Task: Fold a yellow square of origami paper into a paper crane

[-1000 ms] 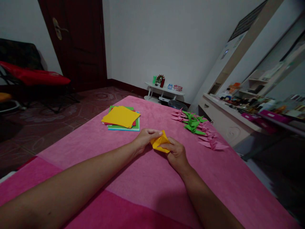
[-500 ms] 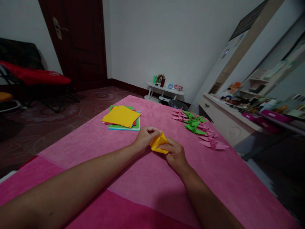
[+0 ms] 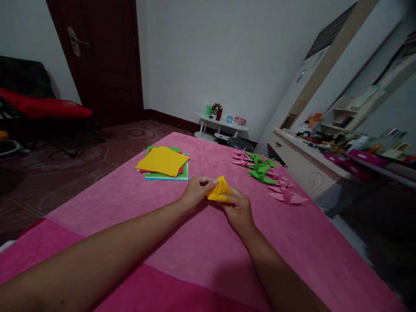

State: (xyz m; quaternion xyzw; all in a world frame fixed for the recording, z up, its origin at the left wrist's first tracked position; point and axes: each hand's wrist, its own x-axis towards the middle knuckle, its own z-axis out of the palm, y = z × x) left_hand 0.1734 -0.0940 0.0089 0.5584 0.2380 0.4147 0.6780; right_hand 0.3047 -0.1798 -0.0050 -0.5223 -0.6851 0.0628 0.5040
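A folded piece of yellow origami paper (image 3: 219, 190) is held between my two hands, just above the pink cloth (image 3: 182, 255). My left hand (image 3: 197, 190) pinches its left edge between thumb and fingers. On the other side, my right hand (image 3: 239, 210) grips the lower right part, thumb in front and fingers partly hidden. The paper has a pointed top and crease lines on its face. Beyond my left hand lies a stack of coloured paper sheets (image 3: 162, 161), yellow on top. Green paper cranes (image 3: 259, 171) and pink paper cranes (image 3: 287, 196) lie in a cluster to the right.
A low white shelf (image 3: 224, 121) with small objects stands by the far wall. At the right is a dresser (image 3: 300, 158) crowded with bottles and boxes. A red folding chair (image 3: 48, 106) and a dark door (image 3: 104, 60) are at the left.
The yellow paper has tilted, so its pointed top and creased face show differently. My right thumb has shifted along its lower edge. The view has turned slightly to the right.
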